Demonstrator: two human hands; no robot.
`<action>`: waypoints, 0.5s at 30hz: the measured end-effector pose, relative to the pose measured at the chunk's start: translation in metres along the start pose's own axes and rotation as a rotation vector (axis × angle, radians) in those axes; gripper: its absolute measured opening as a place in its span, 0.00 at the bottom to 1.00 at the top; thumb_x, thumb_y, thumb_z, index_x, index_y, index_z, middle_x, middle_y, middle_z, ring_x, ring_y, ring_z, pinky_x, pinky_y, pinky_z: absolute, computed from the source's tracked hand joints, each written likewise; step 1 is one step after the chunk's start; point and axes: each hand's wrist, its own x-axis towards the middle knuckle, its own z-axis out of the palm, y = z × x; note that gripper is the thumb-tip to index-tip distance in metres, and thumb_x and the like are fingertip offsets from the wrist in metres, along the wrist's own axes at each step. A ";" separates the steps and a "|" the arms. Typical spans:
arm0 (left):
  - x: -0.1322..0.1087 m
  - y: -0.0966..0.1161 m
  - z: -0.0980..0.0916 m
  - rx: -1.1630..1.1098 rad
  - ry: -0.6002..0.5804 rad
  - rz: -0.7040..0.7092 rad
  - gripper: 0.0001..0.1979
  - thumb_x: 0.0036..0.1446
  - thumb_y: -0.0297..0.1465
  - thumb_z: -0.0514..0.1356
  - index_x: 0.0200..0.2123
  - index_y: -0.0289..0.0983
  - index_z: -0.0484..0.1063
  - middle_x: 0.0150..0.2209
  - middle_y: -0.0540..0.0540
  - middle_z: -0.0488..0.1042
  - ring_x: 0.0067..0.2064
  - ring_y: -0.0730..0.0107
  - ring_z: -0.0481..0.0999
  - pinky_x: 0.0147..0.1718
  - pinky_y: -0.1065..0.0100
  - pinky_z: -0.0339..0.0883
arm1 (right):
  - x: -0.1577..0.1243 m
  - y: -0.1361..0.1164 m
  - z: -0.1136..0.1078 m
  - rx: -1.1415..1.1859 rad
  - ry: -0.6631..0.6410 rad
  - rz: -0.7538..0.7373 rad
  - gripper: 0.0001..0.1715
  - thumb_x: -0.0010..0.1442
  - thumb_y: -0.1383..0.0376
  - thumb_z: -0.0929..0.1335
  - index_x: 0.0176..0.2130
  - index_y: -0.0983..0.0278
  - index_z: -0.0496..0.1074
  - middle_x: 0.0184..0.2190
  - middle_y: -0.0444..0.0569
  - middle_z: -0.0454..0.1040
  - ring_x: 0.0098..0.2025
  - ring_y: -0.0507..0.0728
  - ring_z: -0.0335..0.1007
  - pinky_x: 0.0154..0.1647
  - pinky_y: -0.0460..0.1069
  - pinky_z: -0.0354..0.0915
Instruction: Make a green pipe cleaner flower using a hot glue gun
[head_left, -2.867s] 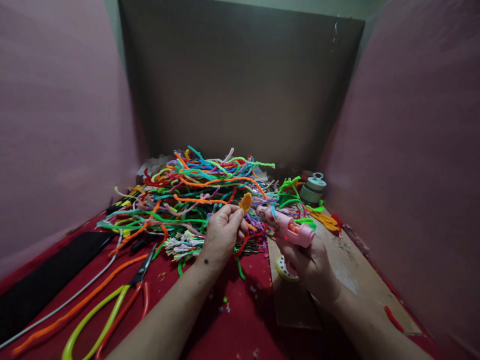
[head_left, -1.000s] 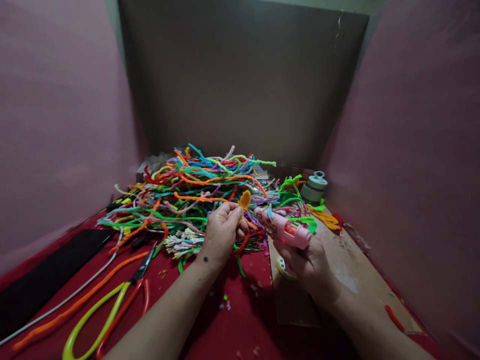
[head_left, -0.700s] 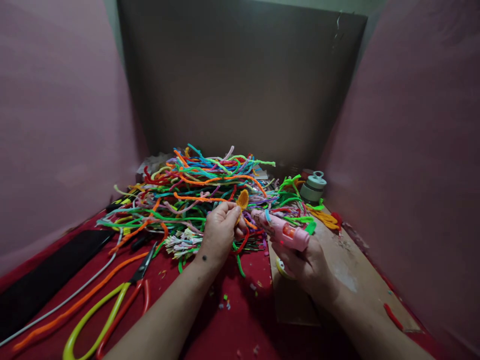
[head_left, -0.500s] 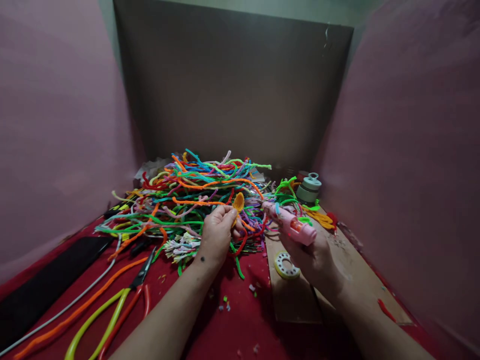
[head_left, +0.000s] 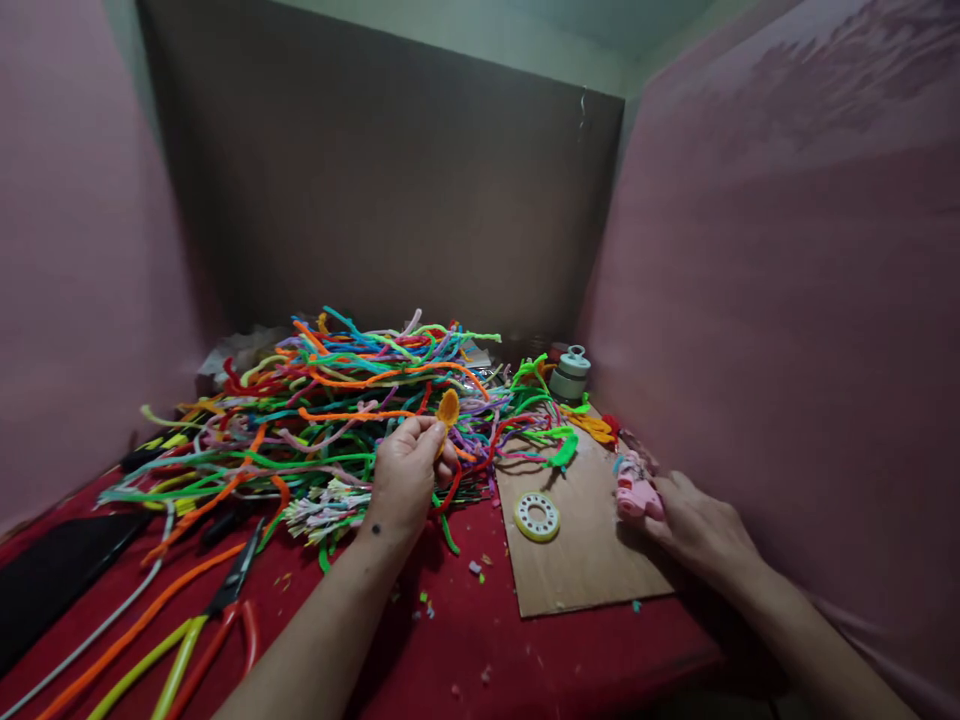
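My left hand [head_left: 409, 466] is closed, pinching a small orange-yellow fuzzy oval piece [head_left: 448, 407] that looks like a petal made of pipe cleaner. It is held upright in front of a heap of coloured pipe cleaners [head_left: 352, 380]. At the right side my right hand [head_left: 705, 525] grips a pink glue gun [head_left: 637, 497], low over the right edge of the wooden board [head_left: 585, 570]. The fingers on the glue gun's handle are partly hidden.
Scissors [head_left: 232, 585] with yellow and red handles lie at the left, near a white cord [head_left: 127, 600]. A yellow-rimmed ring with holes [head_left: 537, 517] rests on the board. A pale green jar [head_left: 571, 375] stands behind. Scraps dot the red cloth [head_left: 450, 650]; pink walls rise on both sides.
My right hand has carried the glue gun away from the left hand, right and down to the board's right side. My left hand keeps hold of the orange-yellow piece. The view has turned right.
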 end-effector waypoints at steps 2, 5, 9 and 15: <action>0.000 0.000 0.000 -0.002 -0.004 0.000 0.09 0.48 0.35 0.58 0.26 0.35 0.65 0.16 0.54 0.68 0.14 0.81 0.62 0.14 0.79 0.55 | 0.003 0.009 0.000 0.086 -0.088 -0.027 0.29 0.56 0.49 0.60 0.49 0.64 0.68 0.36 0.55 0.70 0.35 0.62 0.70 0.30 0.51 0.62; 0.001 -0.001 0.000 -0.005 -0.007 -0.001 0.09 0.48 0.35 0.58 0.26 0.35 0.65 0.16 0.55 0.67 0.14 0.81 0.61 0.13 0.78 0.54 | 0.006 0.022 -0.002 0.263 -0.207 -0.132 0.27 0.53 0.49 0.63 0.47 0.61 0.70 0.33 0.51 0.70 0.35 0.58 0.69 0.33 0.48 0.62; 0.003 -0.004 -0.001 0.002 -0.015 -0.003 0.08 0.50 0.35 0.57 0.27 0.35 0.65 0.16 0.55 0.67 0.14 0.81 0.61 0.13 0.78 0.55 | 0.010 0.029 -0.011 0.313 -0.153 -0.134 0.25 0.54 0.51 0.63 0.47 0.61 0.70 0.39 0.52 0.69 0.39 0.58 0.68 0.37 0.47 0.61; 0.002 -0.006 0.000 0.015 -0.043 -0.007 0.08 0.51 0.34 0.56 0.28 0.35 0.65 0.16 0.55 0.67 0.15 0.82 0.62 0.14 0.79 0.55 | 0.058 -0.006 -0.034 0.051 -0.140 -0.101 0.17 0.61 0.63 0.58 0.43 0.63 0.72 0.42 0.53 0.72 0.42 0.56 0.69 0.37 0.45 0.60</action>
